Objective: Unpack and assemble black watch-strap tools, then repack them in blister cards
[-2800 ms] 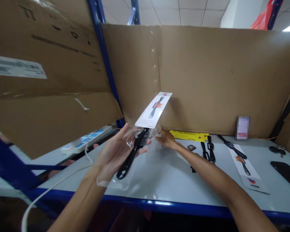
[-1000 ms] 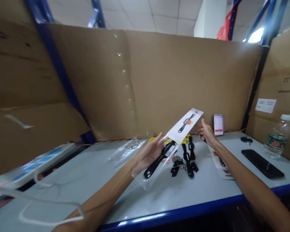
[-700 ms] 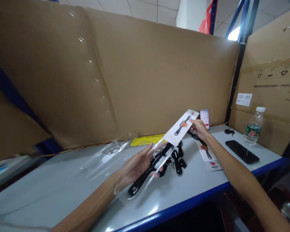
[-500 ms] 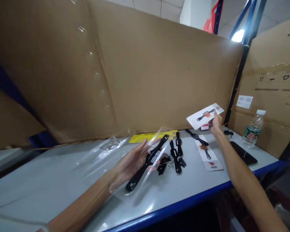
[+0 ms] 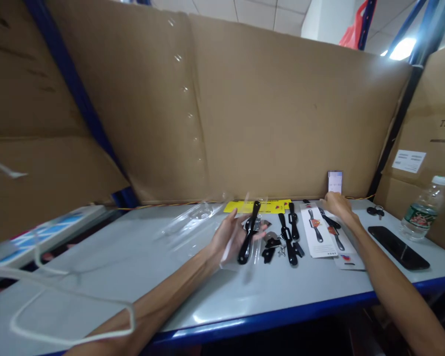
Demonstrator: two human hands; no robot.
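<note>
My left hand (image 5: 230, 238) holds a clear plastic bag with a black-handled peeler (image 5: 248, 232) inside it, just above the grey table (image 5: 133, 267). My right hand (image 5: 337, 203) rests at the far end of two white printed cards (image 5: 315, 232) that lie on the table; its fingers are curled near the cards' top edge. Between my hands lie several loose black peeler parts (image 5: 289, 235).
A yellow strip (image 5: 259, 206) lies by the cardboard back wall (image 5: 282, 113). More clear bags (image 5: 193, 220) lie to the left. A black phone (image 5: 398, 240), keys (image 5: 374, 211) and a water bottle (image 5: 424, 207) stand at right. A white cable (image 5: 70, 316) and a power strip (image 5: 44, 235) are at left.
My right hand pulled the white card out of the bag and laid it on the table beside the other card. My left hand kept the bag with the peeler.
</note>
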